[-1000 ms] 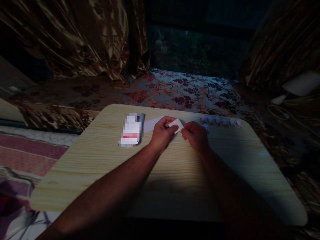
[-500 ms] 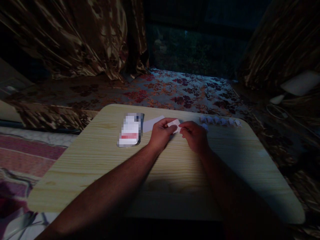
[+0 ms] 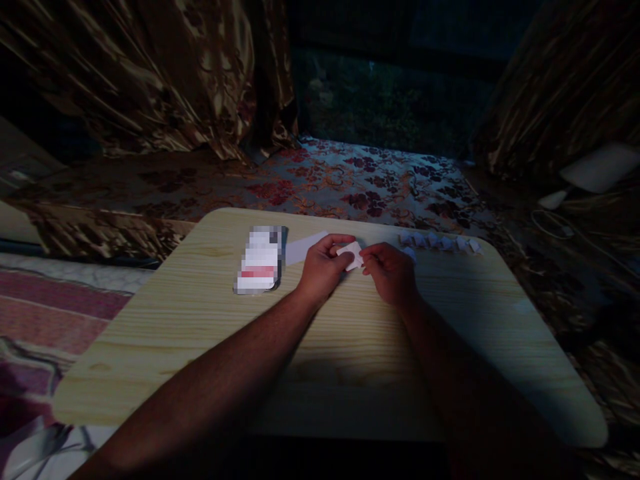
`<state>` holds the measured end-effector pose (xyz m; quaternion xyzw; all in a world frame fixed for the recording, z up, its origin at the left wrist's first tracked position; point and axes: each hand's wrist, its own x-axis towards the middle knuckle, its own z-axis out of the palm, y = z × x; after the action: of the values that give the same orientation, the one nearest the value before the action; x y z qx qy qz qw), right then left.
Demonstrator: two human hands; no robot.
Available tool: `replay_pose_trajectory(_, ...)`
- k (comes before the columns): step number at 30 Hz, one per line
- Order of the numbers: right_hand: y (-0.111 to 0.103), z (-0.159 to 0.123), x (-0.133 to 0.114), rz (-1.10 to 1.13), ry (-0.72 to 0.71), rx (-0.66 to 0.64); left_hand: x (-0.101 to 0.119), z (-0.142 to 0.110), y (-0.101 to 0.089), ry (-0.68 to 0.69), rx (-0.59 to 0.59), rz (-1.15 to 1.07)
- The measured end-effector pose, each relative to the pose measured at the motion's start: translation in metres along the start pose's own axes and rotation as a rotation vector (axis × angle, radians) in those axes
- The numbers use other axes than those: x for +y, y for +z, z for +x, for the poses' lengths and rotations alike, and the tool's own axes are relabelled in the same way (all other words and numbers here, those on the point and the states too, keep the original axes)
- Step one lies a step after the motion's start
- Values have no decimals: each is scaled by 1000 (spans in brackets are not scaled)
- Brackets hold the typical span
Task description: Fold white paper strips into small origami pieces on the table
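Left grip [image 3: 323, 268]: held white paper [image 3: 355, 251] by its left side
Right grip [image 3: 393, 275]: pinched its right edge

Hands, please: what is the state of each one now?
Left hand: closed, pinching the small white paper.
Right hand: fingers closed at the paper's edge.

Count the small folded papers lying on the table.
7. Six papers form a row near the far edge of the table, towards its right; one paper lies nearer, beside the right hand, which may hide more.
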<state>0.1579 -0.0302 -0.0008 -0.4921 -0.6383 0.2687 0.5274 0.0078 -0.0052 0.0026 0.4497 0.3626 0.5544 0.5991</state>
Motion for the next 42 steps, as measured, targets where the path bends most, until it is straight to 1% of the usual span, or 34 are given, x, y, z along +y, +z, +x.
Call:
replay_pose_trajectory(6, 1, 0, -3, 1, 10, 6, 1, -2, 1, 54, 17, 108)
replay_pose_trajectory(11, 2, -1, 3, -28, 7, -13, -1, 1, -2, 6, 16, 118)
replay_pose_trajectory(15, 1, -1, 6, -39, 13, -29, -3, 4, -4, -39, -16, 39)
replay_pose_trajectory(17, 0, 0, 5, -8, 30, -42, -3, 5, -5, -60, -24, -1)
replay_pose_trajectory(22, -2, 5, -1, 216, 118, -30, -2, 5, -5, -80, -58, -71)
replay_pose_trajectory(24, -2, 6, -3, 264, 136, -25, -1, 4, -6, -75, -77, -75)
replay_pose_trajectory(27, -3, 8, -3, 281, 139, -11, -1, 3, -6, -74, -102, -39)
replay_pose_trajectory(31, -5, 8, -2, 243, 157, 12, -2, 2, -5, -104, -117, 25)
replay_pose_trajectory(34, -6, 8, -4, 229, 175, -17, -2, 3, -6, -130, -112, 23)
replay_pose_trajectory(38, -7, 8, -7, 292, 176, -79, 0, 3, -6, -158, -107, -2)
replay_pose_trajectory(42, -9, 7, -8, 308, 165, -105, 2, 4, -7, -171, -113, -25)
